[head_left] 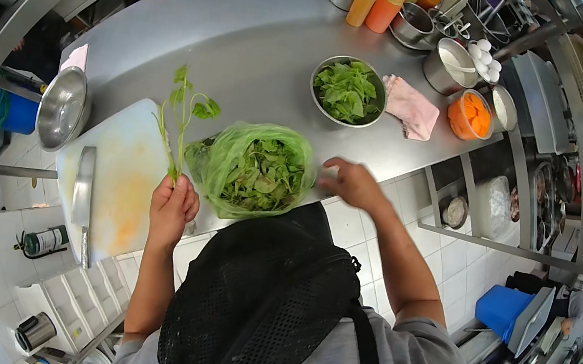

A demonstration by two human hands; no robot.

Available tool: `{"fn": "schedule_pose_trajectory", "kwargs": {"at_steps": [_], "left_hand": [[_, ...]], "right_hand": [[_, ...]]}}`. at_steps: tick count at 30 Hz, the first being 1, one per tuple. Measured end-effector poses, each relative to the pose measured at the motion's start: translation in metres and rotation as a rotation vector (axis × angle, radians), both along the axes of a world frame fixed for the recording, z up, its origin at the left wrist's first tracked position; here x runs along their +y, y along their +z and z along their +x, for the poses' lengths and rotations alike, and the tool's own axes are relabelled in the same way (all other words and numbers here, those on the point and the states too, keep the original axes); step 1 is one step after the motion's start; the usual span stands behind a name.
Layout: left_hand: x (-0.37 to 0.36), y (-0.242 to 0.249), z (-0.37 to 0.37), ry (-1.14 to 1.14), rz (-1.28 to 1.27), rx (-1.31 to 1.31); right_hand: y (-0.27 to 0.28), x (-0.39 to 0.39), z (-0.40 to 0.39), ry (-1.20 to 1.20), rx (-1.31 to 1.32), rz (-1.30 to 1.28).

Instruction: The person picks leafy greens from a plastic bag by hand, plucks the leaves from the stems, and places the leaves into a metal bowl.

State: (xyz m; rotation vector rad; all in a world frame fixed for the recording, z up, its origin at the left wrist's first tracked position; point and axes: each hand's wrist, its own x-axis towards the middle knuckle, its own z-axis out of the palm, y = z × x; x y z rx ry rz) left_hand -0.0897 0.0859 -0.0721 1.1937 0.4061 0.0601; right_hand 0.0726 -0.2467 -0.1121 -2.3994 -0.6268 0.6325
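Note:
My left hand point(173, 206) grips the lower end of a leafy green stem point(180, 115) and holds it upright over the white cutting board point(121, 183). My right hand point(350, 183) rests at the right side of a green plastic bag of leafy greens point(255, 169) that lies on the steel counter point(255, 35); its fingers are curled at the bag's edge, and whether they pinch anything cannot be told. Beyond the bag stands a metal bowl of picked green leaves point(348, 91).
A cleaver point(82, 196) lies on the board's left side. An empty steel bowl point(61, 106) sits at far left. A pink cloth point(410, 107), an orange tub of carrot pieces point(470, 115), eggs point(485, 59), squeeze bottles point(376, 3) and metal containers line the counter's back right.

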Motion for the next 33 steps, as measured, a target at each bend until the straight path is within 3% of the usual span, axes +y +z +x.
{"fn": "schedule_pose_trajectory", "kwargs": {"at_steps": [1, 3, 9, 11, 13, 19, 23, 28, 30, 33], "left_hand": [[-0.001, -0.001, -0.001, -0.007, 0.000, -0.001], [-0.004, -0.002, 0.000, -0.012, 0.014, 0.001], [-0.009, 0.008, 0.007, -0.039, 0.042, 0.012], [-0.008, 0.012, 0.009, -0.054, 0.057, 0.019], [-0.009, 0.016, 0.012, -0.066, 0.073, 0.023], [-0.014, 0.022, 0.019, -0.072, 0.076, -0.010], [-0.024, 0.018, 0.020, -0.075, 0.064, 0.011], [-0.028, 0.016, 0.018, -0.077, 0.056, 0.015], [-0.027, 0.014, 0.016, -0.081, 0.061, 0.018], [-0.029, 0.015, 0.015, -0.099, 0.060, 0.035]], "right_hand": [[-0.018, 0.003, -0.015, 0.050, -0.111, 0.016], [-0.013, 0.017, -0.032, 0.060, -0.068, -0.121], [-0.032, 0.024, -0.011, -0.037, -0.131, -0.065], [-0.035, 0.017, 0.000, -0.217, -0.055, 0.143], [-0.023, 0.008, 0.004, -0.256, -0.067, 0.192], [0.001, -0.017, -0.009, -0.066, 0.115, 0.074], [-0.024, -0.002, -0.034, 0.022, 0.003, -0.053], [-0.016, 0.007, -0.017, 0.134, 0.026, -0.056], [-0.007, 0.006, 0.005, 0.075, 0.088, 0.201], [0.020, 0.005, 0.042, -0.144, -0.023, 0.456]]}}
